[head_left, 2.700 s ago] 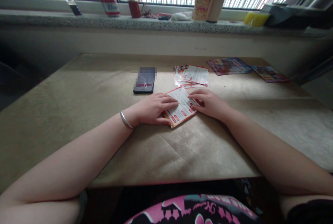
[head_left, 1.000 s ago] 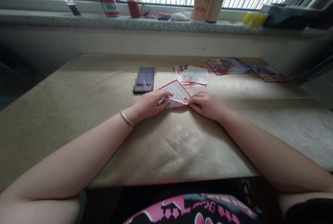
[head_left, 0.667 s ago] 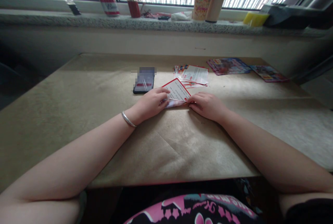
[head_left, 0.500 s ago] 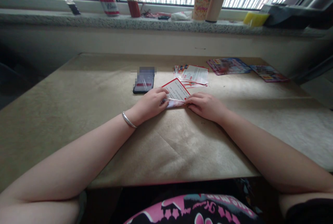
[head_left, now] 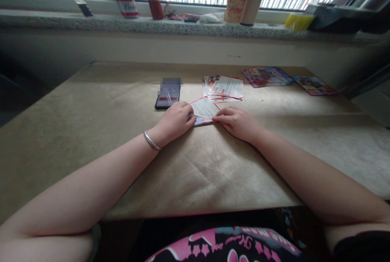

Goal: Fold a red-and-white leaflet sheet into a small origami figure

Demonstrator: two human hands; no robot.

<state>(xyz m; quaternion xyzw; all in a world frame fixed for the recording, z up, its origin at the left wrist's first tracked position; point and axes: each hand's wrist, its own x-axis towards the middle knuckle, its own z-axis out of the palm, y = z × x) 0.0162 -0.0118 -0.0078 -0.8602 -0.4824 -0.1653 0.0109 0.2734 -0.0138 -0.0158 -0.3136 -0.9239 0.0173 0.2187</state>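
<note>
The left hand [head_left: 177,117] and right hand [head_left: 237,122] are pinching a card [head_left: 205,107] between curled fingers, seemingly folding its near edge. Creasing is likely calling for even pressure.

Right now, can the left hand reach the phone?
Probably yes: the phone lies just beyond the left hand with nothing visible between, though that hand holds the folded card.

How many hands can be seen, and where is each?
2. The left hand holds the left side of the printed sheet, near the phone; the right hand has its fingertips on the sheet's right corner. No other hand shows.
</note>
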